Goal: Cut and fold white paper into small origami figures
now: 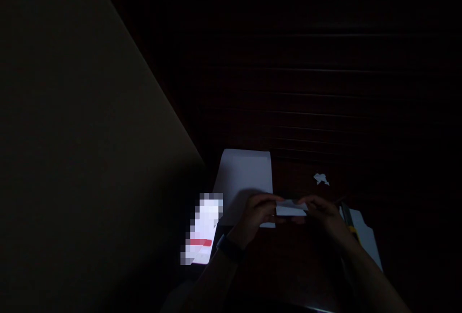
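Between my two hands is a small folded piece of white paper (288, 208), held out level above the dark table. My left hand (255, 213), with a dark watch (231, 248) on its wrist, pinches the paper's left end. The right end is gripped by the fingers of my right hand (323, 211). Behind and under my left hand lies a larger white sheet (245, 171). The dim light hides the fine folds of the paper.
A lit phone screen (202, 236), partly blurred out, glows at the left. Crumpled white paper (320, 178) lies at the back right. Beside my right forearm are more white paper (366, 236) and a dark and yellow tool (350, 221), perhaps a cutter. A pale wall (90, 135) rises at the left.
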Demonstrator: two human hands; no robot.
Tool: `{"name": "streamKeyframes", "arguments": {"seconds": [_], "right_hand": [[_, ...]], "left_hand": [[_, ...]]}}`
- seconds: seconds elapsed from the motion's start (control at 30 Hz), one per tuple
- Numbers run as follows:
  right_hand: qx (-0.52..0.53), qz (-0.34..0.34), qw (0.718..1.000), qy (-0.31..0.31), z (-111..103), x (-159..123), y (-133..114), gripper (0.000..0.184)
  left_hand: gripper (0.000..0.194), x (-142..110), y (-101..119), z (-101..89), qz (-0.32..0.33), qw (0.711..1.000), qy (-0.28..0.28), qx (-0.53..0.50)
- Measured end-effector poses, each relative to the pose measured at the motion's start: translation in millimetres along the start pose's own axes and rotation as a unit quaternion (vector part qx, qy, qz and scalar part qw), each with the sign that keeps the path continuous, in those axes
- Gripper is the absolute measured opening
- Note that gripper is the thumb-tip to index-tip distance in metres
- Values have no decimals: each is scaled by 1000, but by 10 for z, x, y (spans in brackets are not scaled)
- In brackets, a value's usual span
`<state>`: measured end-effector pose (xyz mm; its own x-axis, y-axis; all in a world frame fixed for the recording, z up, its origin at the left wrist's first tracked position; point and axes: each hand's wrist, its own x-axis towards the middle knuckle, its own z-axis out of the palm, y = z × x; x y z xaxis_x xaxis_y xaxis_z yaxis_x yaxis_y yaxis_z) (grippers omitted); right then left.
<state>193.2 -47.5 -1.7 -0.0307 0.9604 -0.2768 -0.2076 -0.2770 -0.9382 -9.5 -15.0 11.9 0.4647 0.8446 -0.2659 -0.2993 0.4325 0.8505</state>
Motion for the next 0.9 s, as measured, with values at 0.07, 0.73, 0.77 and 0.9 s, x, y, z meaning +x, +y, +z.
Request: {"name": "streamKeyframes", "arguments": {"seconds": [0.07, 0.73, 0.77, 0.9], "right_hand": [[-39, -18, 999, 12, 10, -1, -2, 19], [-136, -49, 988, 56, 71, 10, 50, 26], [-127, -45, 990, 53, 62, 10, 57, 24], [-126, -44, 990, 51, 30, 10, 81, 24]], "left_hand": [[30, 5, -5, 11, -1, 1000, -1, 3], [31, 68, -191, 28, -2, 995, 41, 93], [31, 68, -194, 20, -1, 995, 38, 94], [30, 79, -187, 10, 17, 993, 25, 114]]}}
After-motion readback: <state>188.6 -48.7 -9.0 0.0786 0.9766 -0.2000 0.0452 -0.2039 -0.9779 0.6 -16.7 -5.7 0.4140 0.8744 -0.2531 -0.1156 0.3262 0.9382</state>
